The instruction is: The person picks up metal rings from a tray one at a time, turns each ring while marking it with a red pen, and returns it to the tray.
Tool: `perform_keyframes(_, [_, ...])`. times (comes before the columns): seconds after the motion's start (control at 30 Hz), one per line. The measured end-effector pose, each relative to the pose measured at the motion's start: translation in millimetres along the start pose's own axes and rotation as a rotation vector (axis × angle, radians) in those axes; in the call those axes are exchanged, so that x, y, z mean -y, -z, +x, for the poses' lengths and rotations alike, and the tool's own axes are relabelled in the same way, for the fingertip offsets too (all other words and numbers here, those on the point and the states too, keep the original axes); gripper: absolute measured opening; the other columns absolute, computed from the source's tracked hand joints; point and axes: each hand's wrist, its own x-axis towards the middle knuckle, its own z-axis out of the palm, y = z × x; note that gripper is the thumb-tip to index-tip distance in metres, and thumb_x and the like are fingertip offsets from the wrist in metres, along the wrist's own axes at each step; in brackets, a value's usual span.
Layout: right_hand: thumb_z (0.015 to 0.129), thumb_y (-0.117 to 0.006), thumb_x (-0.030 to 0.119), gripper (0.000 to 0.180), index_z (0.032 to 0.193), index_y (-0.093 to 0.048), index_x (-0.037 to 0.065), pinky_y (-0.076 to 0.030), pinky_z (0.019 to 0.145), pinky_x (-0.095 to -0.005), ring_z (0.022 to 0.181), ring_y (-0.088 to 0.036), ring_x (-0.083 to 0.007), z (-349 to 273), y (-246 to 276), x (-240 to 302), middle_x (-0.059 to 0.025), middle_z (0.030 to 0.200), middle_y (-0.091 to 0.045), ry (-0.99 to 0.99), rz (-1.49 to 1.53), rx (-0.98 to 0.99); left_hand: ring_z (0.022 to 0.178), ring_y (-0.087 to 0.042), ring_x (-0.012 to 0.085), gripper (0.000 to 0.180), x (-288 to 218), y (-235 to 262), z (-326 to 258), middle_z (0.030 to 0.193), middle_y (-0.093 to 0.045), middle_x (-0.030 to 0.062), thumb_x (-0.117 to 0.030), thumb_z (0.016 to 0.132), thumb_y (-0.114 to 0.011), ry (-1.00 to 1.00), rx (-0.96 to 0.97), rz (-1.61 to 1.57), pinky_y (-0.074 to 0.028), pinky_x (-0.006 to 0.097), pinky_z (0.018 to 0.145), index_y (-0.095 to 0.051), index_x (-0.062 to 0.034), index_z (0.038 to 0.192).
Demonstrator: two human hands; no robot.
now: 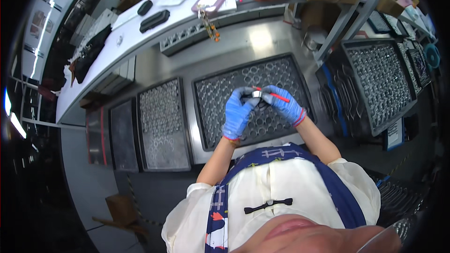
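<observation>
Over a wide black tray (197, 107), I hold a small shiny metal ring (256, 93) in the fingers of my gloved left hand (237, 113). My right hand (287, 106), also in a blue glove with a red cuff, is closed on a thin red stick (280, 97) that looks like a pen. Its fingertips meet the ring's right side. Whether the stick's tip touches the ring I cannot tell, since the fingers cover it. Rows of similar metal rings (213, 96) fill the tray underneath, partly hidden by both hands.
Left of the tray lie a tray of smaller rings (160, 107) and a dark flat tray (123, 136). A tilted ring-filled tray (382, 84) stands at the right beside a metal post (349, 18). Beyond the bench, a white shelf (133, 37) carries a purple phone (208, 3) and a black case (154, 20).
</observation>
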Motion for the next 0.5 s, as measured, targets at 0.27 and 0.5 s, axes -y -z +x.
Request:
perform_keyframes(0.27, [0.09, -0.059, 0.022, 0.025, 0.106, -0.059, 0.002, -0.048, 0.072, -0.0241, 0.079, -0.057, -0.008, 16, 3, 20, -0.0023, 0.087, -0.06, 0.018, -0.19, 0.044, 0.08, -0.058, 0.0118, 0.028, -13, 7, 14, 0.092, -0.06, 0.0053, 0.0, 0.077, -0.065, -0.229, 0.075, 0.32, -0.049, 0.025, 0.07, -0.058, -0.0023, 0.104])
perform_keyframes(0.5, [0.088, -0.061, 0.023, 0.023, 0.098, -0.061, 0.002, -0.045, 0.07, -0.0237, 0.078, -0.053, -0.007, 27, 1, -1, -0.002, 0.083, -0.059, 0.169, -0.268, -0.018, 0.075, -0.057, 0.0119, 0.026, 12, 6, 20, 0.09, -0.059, 0.0062, 0.001, 0.073, -0.067, -0.204, -0.008, 0.388, -0.049, 0.026, 0.068, -0.061, -0.002, 0.098])
